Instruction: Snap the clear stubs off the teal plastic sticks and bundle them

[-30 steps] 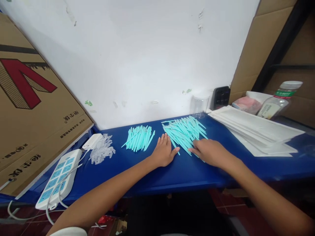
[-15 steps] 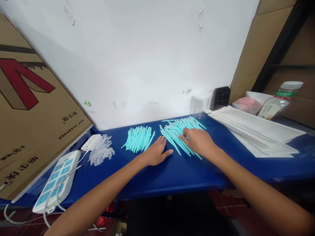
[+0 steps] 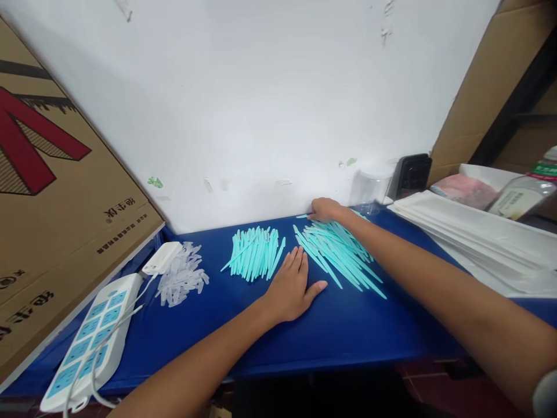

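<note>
My left hand (image 3: 290, 287) lies flat on the blue table, open, thumb spread out. Its fingertips are between two piles of slim turquoise eyebrow razors. The smaller pile (image 3: 253, 255) is just left of the fingers, its razors mostly side by side, with one slanting across. The larger pile (image 3: 339, 252) fans out on the right, its razors slanted. My right hand (image 3: 325, 210) reaches over the back of this larger pile, near the wall. Its fingers are curled down at a razor (image 3: 301, 216) whose end sticks out to the left; the fingertips are partly hidden.
Clear plastic caps (image 3: 183, 276) lie heaped at left, next to a white adapter (image 3: 162, 258) and power strip (image 3: 89, 342). A clear jar (image 3: 372, 188), a black phone (image 3: 413, 174), white sheets (image 3: 470, 238) and a bottle (image 3: 522, 194) stand or lie right. A cardboard box (image 3: 65, 203) leans at left.
My right hand has moved from the middle of the larger pile to its back edge by the wall. My left hand stays flat beside the piles. The view has shifted slightly.
</note>
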The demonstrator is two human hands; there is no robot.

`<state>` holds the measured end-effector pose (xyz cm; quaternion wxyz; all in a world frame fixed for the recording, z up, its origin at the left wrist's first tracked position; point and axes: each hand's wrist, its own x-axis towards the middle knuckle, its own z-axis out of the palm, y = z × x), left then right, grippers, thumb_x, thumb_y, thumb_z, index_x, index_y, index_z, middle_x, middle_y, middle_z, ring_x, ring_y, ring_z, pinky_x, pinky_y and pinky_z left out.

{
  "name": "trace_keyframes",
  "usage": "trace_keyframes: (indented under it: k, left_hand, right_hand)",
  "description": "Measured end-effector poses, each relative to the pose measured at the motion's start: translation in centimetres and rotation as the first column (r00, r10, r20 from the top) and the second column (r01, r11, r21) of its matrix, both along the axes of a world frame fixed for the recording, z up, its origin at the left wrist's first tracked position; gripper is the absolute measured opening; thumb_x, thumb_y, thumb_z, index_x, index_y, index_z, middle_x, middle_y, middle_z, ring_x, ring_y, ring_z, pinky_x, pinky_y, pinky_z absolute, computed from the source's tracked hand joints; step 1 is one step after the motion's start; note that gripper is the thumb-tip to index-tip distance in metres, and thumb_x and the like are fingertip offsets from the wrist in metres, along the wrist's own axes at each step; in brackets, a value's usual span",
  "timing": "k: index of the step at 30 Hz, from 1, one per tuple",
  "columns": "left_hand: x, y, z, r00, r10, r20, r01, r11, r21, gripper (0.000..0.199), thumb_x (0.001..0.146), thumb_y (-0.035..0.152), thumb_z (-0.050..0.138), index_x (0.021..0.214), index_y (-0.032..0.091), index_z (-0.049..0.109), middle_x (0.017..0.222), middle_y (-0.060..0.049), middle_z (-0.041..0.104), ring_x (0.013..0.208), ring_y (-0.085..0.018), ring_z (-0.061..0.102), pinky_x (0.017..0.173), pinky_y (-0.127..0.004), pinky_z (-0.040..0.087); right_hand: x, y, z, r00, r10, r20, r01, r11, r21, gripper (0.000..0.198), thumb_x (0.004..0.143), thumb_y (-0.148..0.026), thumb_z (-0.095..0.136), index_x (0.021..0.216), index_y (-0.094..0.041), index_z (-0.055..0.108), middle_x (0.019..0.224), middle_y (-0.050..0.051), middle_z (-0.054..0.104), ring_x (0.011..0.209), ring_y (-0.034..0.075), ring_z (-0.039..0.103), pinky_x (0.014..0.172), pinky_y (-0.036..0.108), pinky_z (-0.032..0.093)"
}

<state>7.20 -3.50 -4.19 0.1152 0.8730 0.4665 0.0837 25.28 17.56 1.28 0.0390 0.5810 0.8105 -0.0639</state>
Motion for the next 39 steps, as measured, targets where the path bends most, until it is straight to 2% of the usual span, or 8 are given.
trace_keyframes:
  k: [7, 11, 17, 22, 30, 33, 36, 39]
  left_hand:
    - [-0.6, 0.0, 0.1, 0.999, -0.022, 0.031, 0.022, 1.000, -0.017, 0.083, 0.103, 0.064, 0.020, 0.164, 0.008, 0.013, 0.171, -0.018, 0.006, 0.157, -0.032, 0.000, 0.129, -0.052, 0.015]
    - [-0.8, 0.0, 0.0, 0.999, -0.035, 0.033, 0.035, 0.999, -0.016, 0.083, 0.103, 0.064, 0.019, 0.164, 0.007, 0.013, 0.171, -0.017, 0.006, 0.158, -0.031, 0.000, 0.129, -0.051, 0.014]
    - [-0.9, 0.0, 0.1, 0.999, -0.035, 0.031, 0.035, 0.999, -0.014, 0.085, 0.103, 0.064, 0.017, 0.163, 0.005, 0.014, 0.171, -0.018, 0.006, 0.158, -0.031, -0.001, 0.130, -0.049, 0.012]
    - [-0.9, 0.0, 0.2, 0.999, -0.036, 0.031, 0.036, 0.999, -0.011, 0.083, 0.103, 0.064, 0.019, 0.164, 0.007, 0.014, 0.171, -0.017, 0.007, 0.158, -0.032, 0.000, 0.129, -0.049, 0.013]
    - [-1.0, 0.0, 0.0, 0.999, -0.043, 0.031, 0.044, 0.999, -0.009, 0.085, 0.103, 0.064, 0.017, 0.163, 0.005, 0.014, 0.170, -0.018, 0.007, 0.158, -0.032, 0.001, 0.129, -0.050, 0.013]
    - [-1.1, 0.0, 0.1, 0.998, -0.046, 0.032, 0.047, 0.999, -0.012, 0.085, 0.103, 0.065, 0.018, 0.163, 0.005, 0.014, 0.170, -0.018, 0.007, 0.158, -0.032, 0.001, 0.129, -0.050, 0.013]
    - [-1.1, 0.0, 0.2, 0.998, -0.041, 0.044, 0.042, 0.999, -0.030, 0.087, 0.102, 0.066, 0.018, 0.163, 0.004, 0.015, 0.170, -0.018, 0.007, 0.158, -0.032, 0.001, 0.129, -0.049, 0.011]
    - [-1.2, 0.1, 0.2, 0.996, -0.054, 0.075, 0.056, 0.998, -0.029, 0.086, 0.102, 0.066, 0.019, 0.164, 0.007, 0.016, 0.171, -0.016, 0.009, 0.158, -0.032, 0.002, 0.129, -0.050, 0.011]
  right_hand:
    - [-0.5, 2.0, -0.1, 0.994, 0.105, 0.043, -0.094, 0.976, -0.196, 0.036, 0.099, -0.036, 0.064, 0.129, -0.016, 0.062, 0.129, 0.010, 0.063, 0.108, 0.025, 0.066, 0.091, 0.045, 0.057]
    - [-0.2, 2.4, -0.2, 0.987, 0.156, 0.036, -0.142, 0.959, -0.243, 0.034, 0.100, -0.036, 0.063, 0.127, -0.017, 0.063, 0.126, 0.009, 0.065, 0.105, 0.023, 0.067, 0.089, 0.044, 0.058]
    - [0.3, 2.8, -1.1, 0.975, 0.215, -0.055, -0.221, 0.966, -0.131, 0.025, 0.093, -0.038, 0.067, 0.098, -0.015, 0.076, 0.094, 0.008, 0.077, 0.085, 0.021, 0.069, 0.076, 0.029, 0.050]
    - [0.6, 2.3, -1.6, 0.972, 0.209, -0.111, -0.210, 0.978, -0.003, 0.026, 0.095, -0.037, 0.062, 0.099, -0.015, 0.076, 0.094, 0.010, 0.078, 0.083, 0.022, 0.069, 0.072, 0.027, 0.044]
    - [1.3, -1.4, 1.9, 0.988, 0.088, -0.130, -0.047, 0.955, 0.291, 0.046, 0.107, -0.040, 0.032, 0.125, -0.009, 0.060, 0.124, 0.022, 0.067, 0.104, 0.029, 0.062, 0.081, 0.033, 0.042]
    - [2.8, -3.7, 2.5, 0.997, 0.050, -0.052, -0.037, 0.975, 0.220, 0.038, 0.101, -0.041, 0.046, 0.105, -0.011, 0.070, 0.103, 0.020, 0.073, 0.090, 0.030, 0.067, 0.073, 0.034, 0.043]
    - [4.1, -6.5, 1.9, 0.998, 0.057, 0.039, -0.061, 0.994, 0.095, 0.028, 0.092, -0.038, 0.062, 0.082, -0.013, 0.072, 0.082, 0.015, 0.073, 0.074, 0.027, 0.068, 0.067, 0.033, 0.044]
    - [3.9, -9.2, 1.1, 0.996, 0.009, 0.084, -0.018, 0.994, 0.106, 0.026, 0.092, -0.035, 0.063, 0.087, -0.011, 0.073, 0.087, 0.019, 0.074, 0.084, 0.032, 0.070, 0.070, 0.034, 0.045]
